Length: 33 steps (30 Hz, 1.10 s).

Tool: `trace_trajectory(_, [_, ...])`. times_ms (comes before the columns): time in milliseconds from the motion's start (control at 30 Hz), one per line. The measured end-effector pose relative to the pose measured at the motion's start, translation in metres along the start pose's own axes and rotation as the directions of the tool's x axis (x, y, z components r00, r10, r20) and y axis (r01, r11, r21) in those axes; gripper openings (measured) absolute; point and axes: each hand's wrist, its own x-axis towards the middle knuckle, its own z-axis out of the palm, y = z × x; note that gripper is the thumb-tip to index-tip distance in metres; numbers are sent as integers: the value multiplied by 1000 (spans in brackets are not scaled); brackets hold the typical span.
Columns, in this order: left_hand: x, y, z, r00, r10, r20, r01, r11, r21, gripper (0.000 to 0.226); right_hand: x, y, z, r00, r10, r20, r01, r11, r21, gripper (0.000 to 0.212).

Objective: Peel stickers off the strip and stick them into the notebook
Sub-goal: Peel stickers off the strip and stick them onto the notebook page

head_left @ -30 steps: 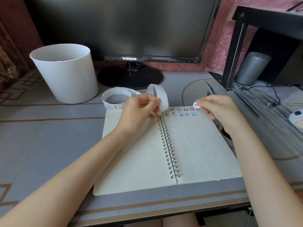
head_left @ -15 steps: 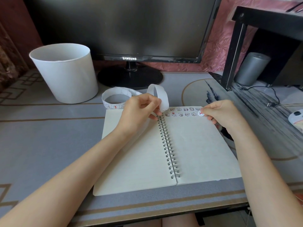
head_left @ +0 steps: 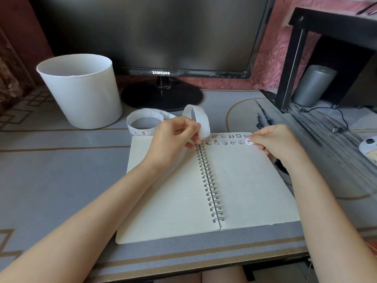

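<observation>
Grey desk mat underneath, spiral notebook open on it. Right hand curled, fingertips pinching a round sticker down at the second row's right end, far page edge. Left hand pinching the sticker strip over the spiral, looped back left to the roll.

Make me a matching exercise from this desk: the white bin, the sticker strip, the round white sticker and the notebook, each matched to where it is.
Things:
1. white bin
2. sticker strip
3. round sticker
4. notebook

Places:
A. pinched in the left hand
B. lying open on the desk
C. standing left of the monitor
D. on the right page, at the fingertips of the right hand

Pairs: 1-C, 2-A, 3-D, 4-B
</observation>
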Motion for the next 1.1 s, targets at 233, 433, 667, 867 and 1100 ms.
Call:
trace_trajectory(233, [0, 1, 0, 1000, 4, -1, -4, 1000, 7, 19, 0, -1, 1, 1000, 3, -3, -3, 999, -40, 4])
trace_trajectory(433, [-1, 1, 0, 1000, 1, -1, -1, 1000, 2, 19, 2, 1, 2, 1000, -9, -1, 9, 998, -62, 3])
trace_trajectory(667, [0, 1, 0, 1000, -1, 1, 1, 1000, -3, 19, 7, 6, 4, 998, -62, -10, 61, 994, -86, 12])
trace_trajectory(867, [0, 1, 1, 1000, -1, 1, 1, 1000, -2, 19, 11, 12, 5, 994, -104, -23, 102, 991, -83, 10])
trace_trajectory(1100, [-1, 1, 1, 1000, -6, -1, 6, 1000, 1, 20, 15, 15, 3, 996, -75, -42, 70, 991, -115, 18])
